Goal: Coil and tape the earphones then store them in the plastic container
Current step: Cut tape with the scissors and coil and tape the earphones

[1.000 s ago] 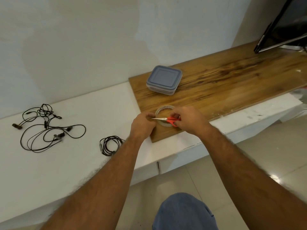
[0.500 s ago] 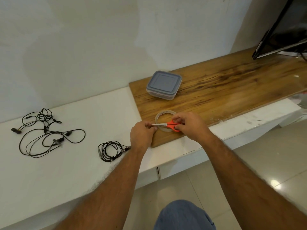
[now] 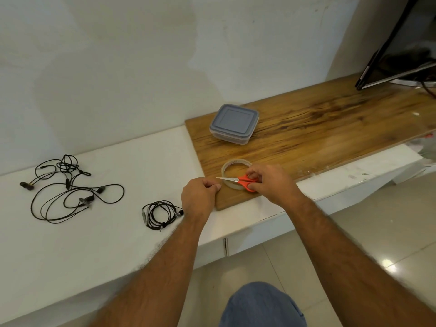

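Tape roll (image 3: 236,173) as ref pt, sitting on the near-left corner of the wood board (image 3: 330,128).

Change vs 1 s ago: not much. Both hands sit in about the same pose at the roll as before; the view itself has drifted, so everything reads lower in frame. Scissors (image 3: 238,181) have stayed across the roll, blades pointing left, looking nearly closed. Can't see a tape strip at all (clear tape, too thin), so can't tell if the cut has gone through.

Hands:
- R hand (image 3: 271,185) just right of roll, fingers curled through/around the orange handles.
- L hand (image 3: 200,197) just left of roll, fingers curled in, thumb + index tips pressed together near the blade tips. Prob. pinching the free tape end, but the tape itself isn't visible.

Task items:
- Coiled earphones (image 3: 160,214) left of roll, on the white counter (image 3: 94,244), just beside L wrist. No tape on them that I can see.
- Loose earphones (image 3: 68,190) far left of roll, tangled, uncoiled.
- Plastic container (image 3: 233,123) behind roll on the board, lid on.

Read: the tape-cutting step is in progress or just finishing. My guess is the strip goes on the coiled set next. Container needs opening before storing. At least one more set left to coil. Early in the task overall.
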`<move>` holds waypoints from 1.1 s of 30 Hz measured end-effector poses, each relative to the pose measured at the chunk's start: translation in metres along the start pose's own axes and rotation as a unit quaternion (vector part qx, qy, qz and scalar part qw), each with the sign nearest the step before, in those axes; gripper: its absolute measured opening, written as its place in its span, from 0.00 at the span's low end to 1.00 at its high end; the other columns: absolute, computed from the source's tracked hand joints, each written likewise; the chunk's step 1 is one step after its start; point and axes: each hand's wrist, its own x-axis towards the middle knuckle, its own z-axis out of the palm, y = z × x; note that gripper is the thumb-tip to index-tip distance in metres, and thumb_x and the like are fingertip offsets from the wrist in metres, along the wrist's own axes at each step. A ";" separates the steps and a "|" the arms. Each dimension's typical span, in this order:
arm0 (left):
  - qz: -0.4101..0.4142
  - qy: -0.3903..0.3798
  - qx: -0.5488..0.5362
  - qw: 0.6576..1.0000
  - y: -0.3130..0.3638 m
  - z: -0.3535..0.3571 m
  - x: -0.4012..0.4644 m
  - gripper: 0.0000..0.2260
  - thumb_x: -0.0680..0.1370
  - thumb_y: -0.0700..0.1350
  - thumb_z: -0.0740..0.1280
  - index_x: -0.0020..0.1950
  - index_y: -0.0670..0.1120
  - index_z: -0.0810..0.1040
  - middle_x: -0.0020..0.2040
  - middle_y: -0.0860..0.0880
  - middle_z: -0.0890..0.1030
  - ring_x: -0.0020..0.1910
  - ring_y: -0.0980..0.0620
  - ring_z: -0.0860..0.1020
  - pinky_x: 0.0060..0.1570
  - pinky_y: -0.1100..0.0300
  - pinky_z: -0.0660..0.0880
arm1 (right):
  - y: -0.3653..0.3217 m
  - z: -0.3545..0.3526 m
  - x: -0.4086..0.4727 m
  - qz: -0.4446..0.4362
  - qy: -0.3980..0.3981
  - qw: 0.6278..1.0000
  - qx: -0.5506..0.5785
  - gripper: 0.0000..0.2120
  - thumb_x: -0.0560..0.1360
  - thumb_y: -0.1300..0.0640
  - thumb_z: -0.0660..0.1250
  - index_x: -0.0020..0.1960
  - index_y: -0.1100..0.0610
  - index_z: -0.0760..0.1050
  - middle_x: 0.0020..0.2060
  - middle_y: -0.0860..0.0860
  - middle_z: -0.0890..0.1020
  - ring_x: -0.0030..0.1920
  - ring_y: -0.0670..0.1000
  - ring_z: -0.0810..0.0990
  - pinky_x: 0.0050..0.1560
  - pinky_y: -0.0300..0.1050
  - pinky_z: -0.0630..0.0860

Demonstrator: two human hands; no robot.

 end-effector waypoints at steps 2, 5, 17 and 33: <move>0.002 -0.004 0.020 1.000 0.001 -0.005 -0.002 0.02 0.75 0.49 0.71 0.44 0.52 0.84 0.44 0.54 0.83 0.44 0.54 0.79 0.45 0.59 0.74 | -0.004 0.002 -0.001 0.006 0.023 1.000 -0.013 0.16 0.73 0.55 0.74 0.60 0.52 0.79 0.53 0.48 0.83 0.51 0.46 0.78 0.53 0.43 0.77; 0.010 -0.014 0.060 0.998 -0.001 -0.017 -0.005 0.04 0.76 0.49 0.71 0.43 0.52 0.83 0.42 0.54 0.83 0.42 0.53 0.79 0.42 0.60 0.72 | -0.014 0.006 0.002 0.036 0.040 0.998 -0.023 0.12 0.72 0.53 0.75 0.55 0.52 0.81 0.47 0.48 0.84 0.49 0.47 0.80 0.50 0.45 0.79; -0.097 -0.097 -0.074 0.988 -0.015 -0.044 -0.022 0.06 0.75 0.42 0.71 0.38 0.48 0.82 0.32 0.54 0.77 0.28 0.56 0.69 0.28 0.64 0.64 | -0.025 0.027 0.005 0.133 0.109 0.946 0.274 0.16 0.71 0.58 0.75 0.58 0.53 0.80 0.44 0.50 0.84 0.45 0.49 0.82 0.47 0.50 0.81; -0.311 -0.196 -0.283 0.886 0.000 -0.055 -0.027 0.05 0.75 0.39 0.71 0.43 0.42 0.76 0.35 0.48 0.78 0.17 0.59 0.62 0.17 0.71 0.60 | -0.002 0.037 -0.072 0.112 -0.285 0.839 0.449 0.16 0.78 0.56 0.68 0.61 0.64 0.75 0.45 0.58 0.84 0.29 0.48 0.78 0.31 0.43 0.80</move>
